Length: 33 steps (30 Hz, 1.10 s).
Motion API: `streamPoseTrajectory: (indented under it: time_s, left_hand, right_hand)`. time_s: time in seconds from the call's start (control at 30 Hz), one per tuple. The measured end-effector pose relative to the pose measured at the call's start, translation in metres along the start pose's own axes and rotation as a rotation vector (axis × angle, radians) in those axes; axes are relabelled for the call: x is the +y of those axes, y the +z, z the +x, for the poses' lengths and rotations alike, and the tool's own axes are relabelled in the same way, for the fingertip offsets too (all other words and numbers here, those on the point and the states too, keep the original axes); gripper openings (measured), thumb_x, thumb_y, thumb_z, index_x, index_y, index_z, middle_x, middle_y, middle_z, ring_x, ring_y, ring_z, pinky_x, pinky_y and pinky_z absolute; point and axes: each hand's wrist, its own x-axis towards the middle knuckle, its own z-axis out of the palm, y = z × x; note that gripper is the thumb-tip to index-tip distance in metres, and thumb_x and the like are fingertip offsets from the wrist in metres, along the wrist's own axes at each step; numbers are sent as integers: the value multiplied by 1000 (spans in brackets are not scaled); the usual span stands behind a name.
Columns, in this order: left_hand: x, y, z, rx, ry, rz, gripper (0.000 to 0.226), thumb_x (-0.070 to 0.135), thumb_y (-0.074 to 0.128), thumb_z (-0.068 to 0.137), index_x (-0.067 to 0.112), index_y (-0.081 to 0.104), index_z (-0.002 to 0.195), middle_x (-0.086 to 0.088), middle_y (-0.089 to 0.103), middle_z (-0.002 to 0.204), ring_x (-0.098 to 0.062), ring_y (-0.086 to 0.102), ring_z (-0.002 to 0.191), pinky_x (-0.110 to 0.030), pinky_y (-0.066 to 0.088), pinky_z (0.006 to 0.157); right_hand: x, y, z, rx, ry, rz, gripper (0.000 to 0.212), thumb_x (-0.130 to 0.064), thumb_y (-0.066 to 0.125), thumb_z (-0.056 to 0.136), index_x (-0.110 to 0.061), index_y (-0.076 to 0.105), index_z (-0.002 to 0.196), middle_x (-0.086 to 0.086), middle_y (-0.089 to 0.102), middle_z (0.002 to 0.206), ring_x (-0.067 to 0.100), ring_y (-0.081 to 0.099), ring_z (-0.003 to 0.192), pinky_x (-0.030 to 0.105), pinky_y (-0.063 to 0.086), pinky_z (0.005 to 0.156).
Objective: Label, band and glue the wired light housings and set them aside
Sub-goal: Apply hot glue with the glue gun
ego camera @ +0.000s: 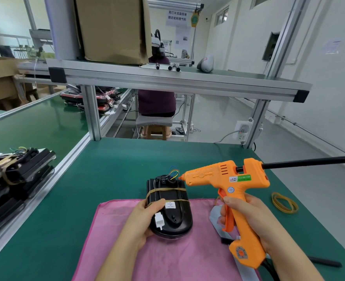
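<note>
A black light housing (174, 217) lies on the pink cloth (177, 258), wrapped by two rubber bands and bearing a white label (170, 205). Coloured wires (173, 173) rise from its far end, and a white connector (158, 220) lies along its left side. My left hand (145, 220) grips the housing's left edge. My right hand (246, 216) grips the handle of an orange glue gun (228, 189), a finger on the trigger. The gun's nozzle touches the housing where the wires come out. A black glue stick (309, 162) juts from the gun's back.
A stack of banded black housings (15, 179) sits at the left on the conveyor side. Loose rubber bands (284, 202) lie on the green table (110, 169) to the right. A grey label strip (218, 220) lies under the gun. A person sits beyond the bench frame (167, 82).
</note>
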Motion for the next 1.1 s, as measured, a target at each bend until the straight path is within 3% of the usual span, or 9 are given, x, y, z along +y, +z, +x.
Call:
streamPoseTrajectory:
  time_s: [0.13, 0.33, 0.6, 0.8, 0.97, 1.1]
  left_hand:
    - [0, 0, 1, -1, 1, 6, 24, 18, 66, 88, 8, 67, 110, -13, 75, 100, -26, 71, 85, -33, 57, 67]
    - [-1, -1, 2, 10, 7, 14, 24, 18, 67, 87, 8, 66, 109, -13, 75, 100, -26, 71, 86, -37, 56, 74]
    - [-1, 0, 1, 4, 12, 38, 23, 18, 68, 87, 10, 67, 108, -11, 75, 97, -24, 73, 81, -32, 57, 64]
    - [-1, 0, 1, 10, 16, 47, 24, 19, 68, 87, 10, 67, 109, -12, 75, 99, -27, 72, 86, -41, 56, 77]
    - [1, 1, -1, 4, 14, 26, 24, 17, 66, 87, 8, 67, 109, -13, 75, 98, -25, 72, 83, -37, 58, 71]
    - [2, 1, -3, -1, 5, 8, 23, 16, 65, 88, 7, 67, 109, -14, 75, 96, -23, 73, 77, -30, 57, 58]
  right_hand:
    - [4, -2, -5, -6, 19, -13, 22, -21, 68, 85, -3, 65, 98, 20, 73, 81, 38, 72, 78, 42, 59, 66]
    - [1, 5, -10, -41, -11, 6, 16, -19, 67, 84, -3, 68, 87, 20, 71, 77, 31, 70, 68, 36, 57, 60]
    - [-4, 13, -6, -41, -55, -7, 16, -18, 65, 88, -3, 66, 93, 18, 72, 79, 28, 71, 68, 36, 60, 63]
    - [-3, 12, -8, -61, -42, -31, 19, -20, 65, 87, -2, 65, 95, 17, 72, 78, 28, 71, 68, 36, 59, 62]
    - [0, 6, -12, -73, -31, -26, 17, -19, 65, 87, -2, 68, 87, 18, 72, 77, 28, 71, 67, 34, 58, 59]
    - [1, 1, -13, -61, -34, -44, 19, -21, 66, 86, -3, 70, 80, 20, 71, 79, 34, 70, 72, 41, 60, 68]
